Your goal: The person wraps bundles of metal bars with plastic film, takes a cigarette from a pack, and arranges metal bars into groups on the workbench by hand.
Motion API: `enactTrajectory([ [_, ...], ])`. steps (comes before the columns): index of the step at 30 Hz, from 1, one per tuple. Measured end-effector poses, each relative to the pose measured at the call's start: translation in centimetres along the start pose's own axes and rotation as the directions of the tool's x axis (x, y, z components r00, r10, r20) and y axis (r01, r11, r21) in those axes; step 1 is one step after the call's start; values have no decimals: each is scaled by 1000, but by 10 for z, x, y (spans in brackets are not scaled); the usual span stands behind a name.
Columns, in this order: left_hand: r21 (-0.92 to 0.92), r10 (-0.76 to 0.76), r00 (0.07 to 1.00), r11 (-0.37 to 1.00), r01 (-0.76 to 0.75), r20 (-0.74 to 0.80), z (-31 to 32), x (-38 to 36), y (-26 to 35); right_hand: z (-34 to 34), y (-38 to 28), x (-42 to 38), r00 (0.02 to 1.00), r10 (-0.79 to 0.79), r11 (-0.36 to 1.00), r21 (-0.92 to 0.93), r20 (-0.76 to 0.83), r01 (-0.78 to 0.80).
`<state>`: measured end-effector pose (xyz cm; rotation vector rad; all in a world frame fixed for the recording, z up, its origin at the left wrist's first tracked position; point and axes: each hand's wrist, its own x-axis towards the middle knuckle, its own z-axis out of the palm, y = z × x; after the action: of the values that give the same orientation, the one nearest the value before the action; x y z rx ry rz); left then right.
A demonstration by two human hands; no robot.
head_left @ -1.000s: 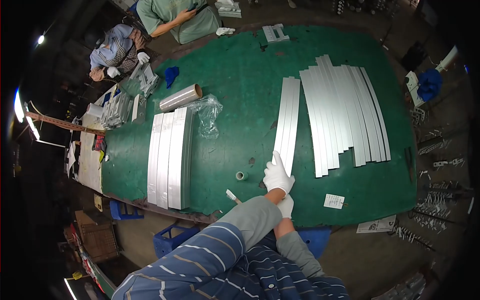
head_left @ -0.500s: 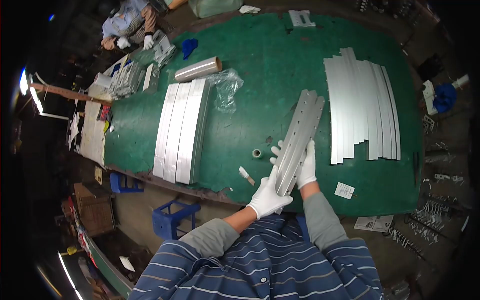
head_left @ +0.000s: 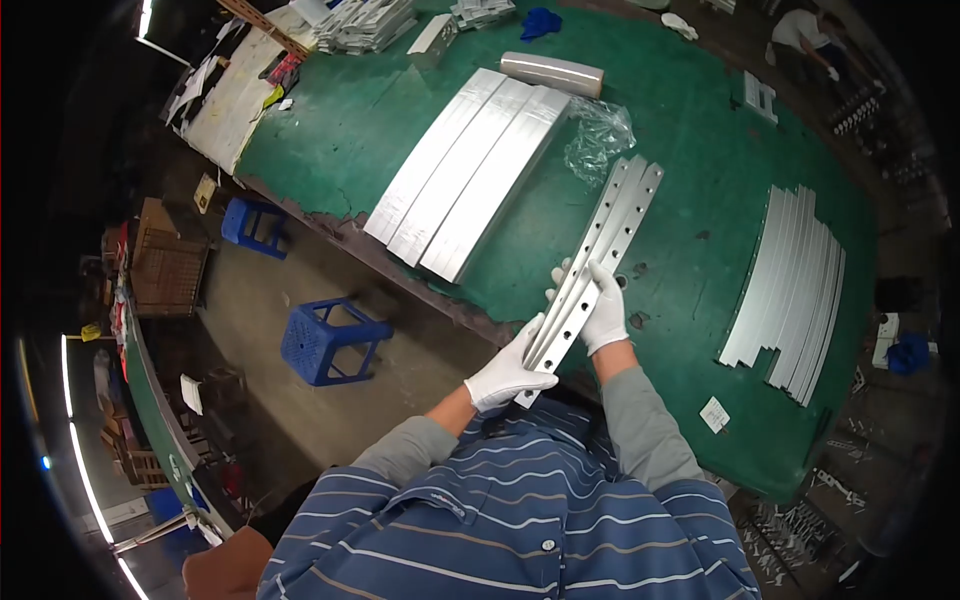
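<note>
Both my hands wear white gloves and hold a small bundle of long silver metal strips (head_left: 602, 245) with rows of holes along them. My left hand (head_left: 508, 374) is wrapped round the near end, thumb across it. Farther up, my right hand (head_left: 604, 312) grips the right side, its thumb along the strips. The bundle slants away over the edge of the green table, far end up and to the right. Left of it lie wide silver bars (head_left: 462, 165), with crumpled clear film (head_left: 600, 140) beside them.
A row of flat silver strips (head_left: 785, 290) lies on the green table (head_left: 685, 370) at right, near a small white label (head_left: 714, 414). A film roll (head_left: 552, 74) is at the back. Blue stools (head_left: 330, 340) stand on the floor at left. Another person (head_left: 803, 35) is at far right.
My view has swung left, so the table appears rotated. The held strips have turned, now showing their holed faces more plainly. Both hands keep their grip.
</note>
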<state>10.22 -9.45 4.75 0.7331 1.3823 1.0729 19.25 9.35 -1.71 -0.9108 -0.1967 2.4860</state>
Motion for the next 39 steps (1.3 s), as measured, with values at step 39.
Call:
enactTrajectory([
  [39,512,-192,954,809,287,-231,-88,36,-87,-18,76,36,740,-497,656,-755,-453,-22],
])
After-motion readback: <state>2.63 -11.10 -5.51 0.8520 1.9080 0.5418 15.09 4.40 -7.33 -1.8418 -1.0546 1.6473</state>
